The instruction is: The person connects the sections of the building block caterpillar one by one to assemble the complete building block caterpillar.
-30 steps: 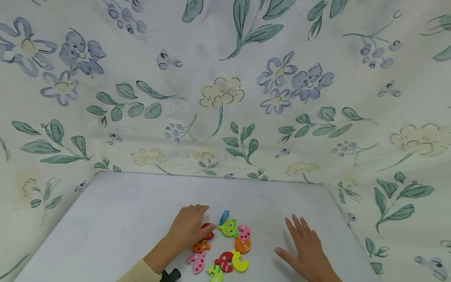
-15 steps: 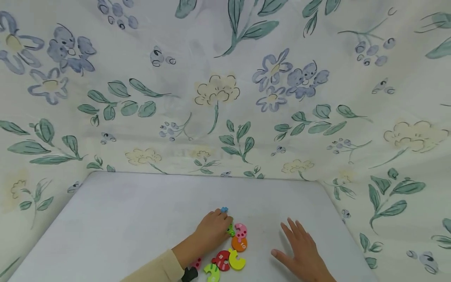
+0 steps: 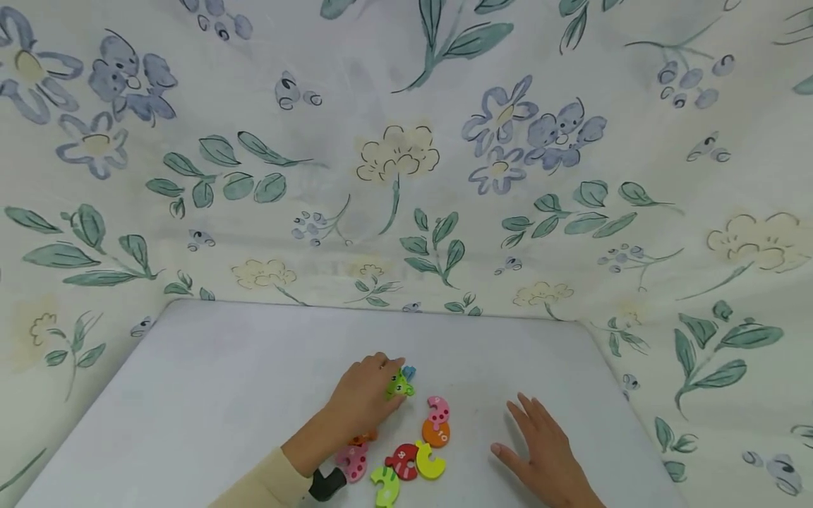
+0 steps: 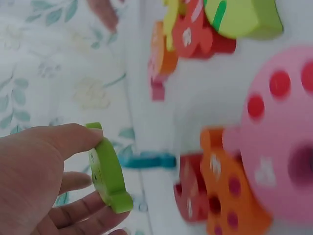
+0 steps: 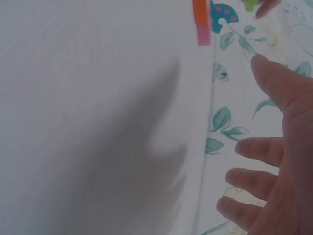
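My left hand (image 3: 363, 394) pinches a light green animal-head puzzle piece (image 3: 400, 385) between thumb and fingers; in the left wrist view the green head piece (image 4: 107, 171) is held above the table. Just beyond it lies a blue piece (image 3: 409, 372), which shows pink dots in the right wrist view (image 5: 225, 17). Beneath and in front of the left hand are an orange spotted piece (image 4: 230, 181), a red piece (image 4: 190, 188) and a pink spotted piece (image 3: 352, 462). My right hand (image 3: 547, 451) hovers over the table at the right, fingers spread, holding nothing.
Between the hands lie a pink piece (image 3: 438, 409), an orange piece numbered 10 (image 3: 436, 434), a yellow piece (image 3: 430, 462), a red piece (image 3: 402, 462) and a green striped piece (image 3: 384, 487). The white table (image 3: 254, 360) ends at a floral cloth (image 3: 356, 212).
My left hand reached right to the green head piece, took hold of it, and has drawn it up and left, away from the pink piece. The right hand stays almost where it was.
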`<state>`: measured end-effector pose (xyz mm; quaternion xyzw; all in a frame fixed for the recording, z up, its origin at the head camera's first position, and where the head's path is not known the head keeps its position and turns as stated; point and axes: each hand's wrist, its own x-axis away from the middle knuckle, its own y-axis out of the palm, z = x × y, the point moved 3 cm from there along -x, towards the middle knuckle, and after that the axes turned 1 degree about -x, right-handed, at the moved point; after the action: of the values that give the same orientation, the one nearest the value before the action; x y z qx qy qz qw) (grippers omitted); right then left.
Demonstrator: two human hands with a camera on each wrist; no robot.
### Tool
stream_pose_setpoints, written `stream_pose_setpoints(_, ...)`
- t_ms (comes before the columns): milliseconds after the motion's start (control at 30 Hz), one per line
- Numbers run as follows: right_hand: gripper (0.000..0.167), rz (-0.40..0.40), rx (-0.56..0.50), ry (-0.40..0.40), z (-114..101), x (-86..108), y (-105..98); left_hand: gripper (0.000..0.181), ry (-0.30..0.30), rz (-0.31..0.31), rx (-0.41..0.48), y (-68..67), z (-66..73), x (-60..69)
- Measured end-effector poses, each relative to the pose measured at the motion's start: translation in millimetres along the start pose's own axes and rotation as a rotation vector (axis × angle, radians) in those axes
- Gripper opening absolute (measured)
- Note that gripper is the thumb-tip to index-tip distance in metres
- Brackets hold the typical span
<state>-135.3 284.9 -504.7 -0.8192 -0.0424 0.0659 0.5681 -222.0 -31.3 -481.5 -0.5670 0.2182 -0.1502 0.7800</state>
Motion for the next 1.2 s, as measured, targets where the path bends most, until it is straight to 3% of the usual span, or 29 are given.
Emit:
stream_pose_setpoints(167,0.077,-0.027,-0.016,0.016,-1,-3.4,3,0.052,-0.187,0.006,0.096,-15.5,-32.0,20.5)
stream_pose_setpoints(300,0.072,-0.014,-0.012,0.000,-5,-5.0,6,0.043,-0.330,0.001,0.087,-15.2,-58.8,51.7)
stream_pose_setpoints(500,0.061,-0.004,-0.033,-0.021,-24,-10.3,7,0.044,-0.437,-0.027,0.015,-4.8,-83.7,93.9)
stream_pose_setpoints(667,0.051,-0.036,-0.084,-0.050,-51,-22.6,7,0.056,-0.523,-0.047,-0.079,-4.9,-86.1,110.3)
stream_pose_setpoints(800,0.049,-0.084,-0.090,-0.104,-76,-34.8,10,0.056,-0.626,-0.123,-0.046,-8.6,-82.7,118.4)
stream_pose_setpoints(900,0.048,-0.106,-0.082,-0.152,-95,-44.8,12,0.054,-0.657,-0.152,-0.008,-11.6,-80.5,123.0)
stream_pose_setpoints(1200,0.038,-0.165,-0.081,-0.205,-168,-87.8,35,0.037,-0.671,-0.018,0.213,-9.6,-88.0,146.6)
